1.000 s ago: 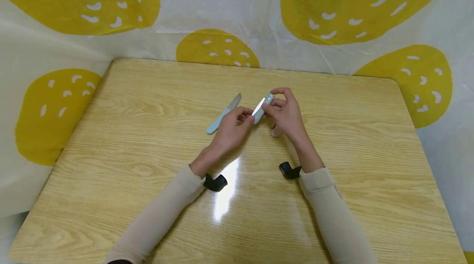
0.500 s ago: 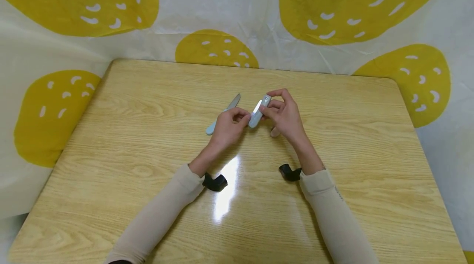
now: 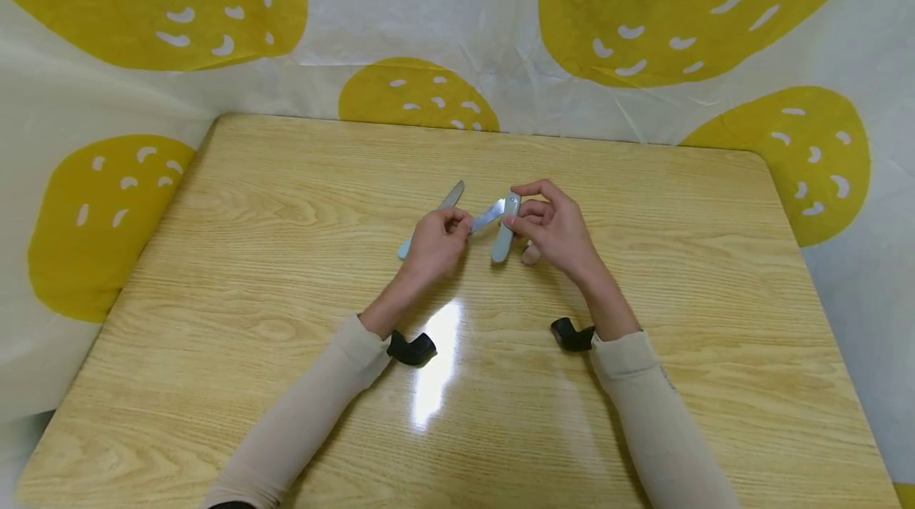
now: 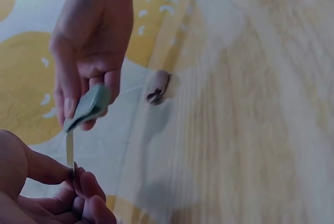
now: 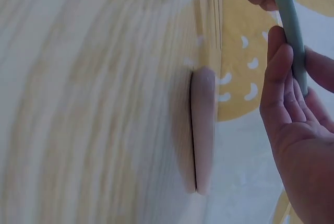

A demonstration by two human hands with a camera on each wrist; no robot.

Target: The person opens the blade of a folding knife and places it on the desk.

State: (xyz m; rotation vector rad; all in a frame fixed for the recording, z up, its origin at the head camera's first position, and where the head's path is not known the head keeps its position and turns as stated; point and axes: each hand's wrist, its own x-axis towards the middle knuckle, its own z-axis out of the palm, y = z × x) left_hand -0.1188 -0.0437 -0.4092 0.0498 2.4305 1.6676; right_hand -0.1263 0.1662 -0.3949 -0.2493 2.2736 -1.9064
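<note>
A folding knife [image 3: 504, 237] with a pale grey-green handle is held above the table by both hands. My right hand [image 3: 563, 235] grips its handle between thumb and fingers. Thumb and fingertips of my left hand [image 3: 434, 245] pinch the blade [image 3: 489, 215], which stands at an angle out of the handle. Behind the left hand lies a second, light blue folding knife [image 3: 452, 195] with its blade out, its middle hidden by that hand. A pinkish-beige folding knife [image 5: 203, 130] lies folded on the table, partly covered by my right hand in the head view.
The wood-grain table [image 3: 286, 199] reaches out to both sides. A white curtain [image 3: 422, 1] with yellow spots hangs along its back and sides. Black curved mounts [image 3: 412, 348] stick out from both wrists, low over the table.
The blade, earlier lying close along the handle, has swung out to a wide angle. My left hand has drawn slightly left with the blade, while the handle has tipped more upright.
</note>
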